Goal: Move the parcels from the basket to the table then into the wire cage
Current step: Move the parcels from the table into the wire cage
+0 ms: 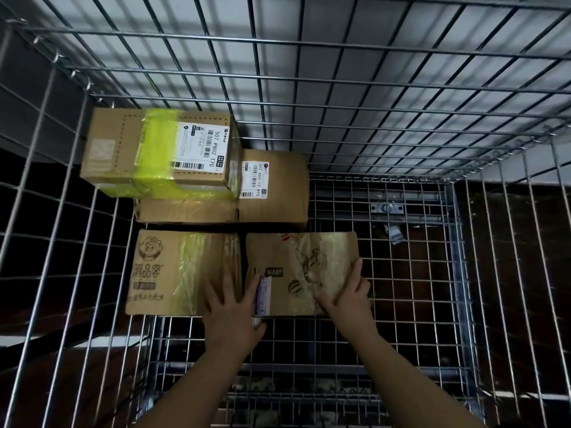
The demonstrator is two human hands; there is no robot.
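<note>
Parcels point(197, 186) on wire cage point(401, 273) floor

One wire cage point(401, 143) stood in view, and four cardboard parcels lay inside it. Two sat toward its far left corner: a box bound with yellow-green tape point(154, 149), stacked on a wider, flatter box point(275, 186). Two more lay side by side nearer the cage's front: a box printed with a cartoon face point(173, 270) and a box with drawn figures point(302, 267). Two white shipping labels showed, one on each far box. Two hands were in view, a left hand point(230, 307) and a right hand point(352, 296).
</note>
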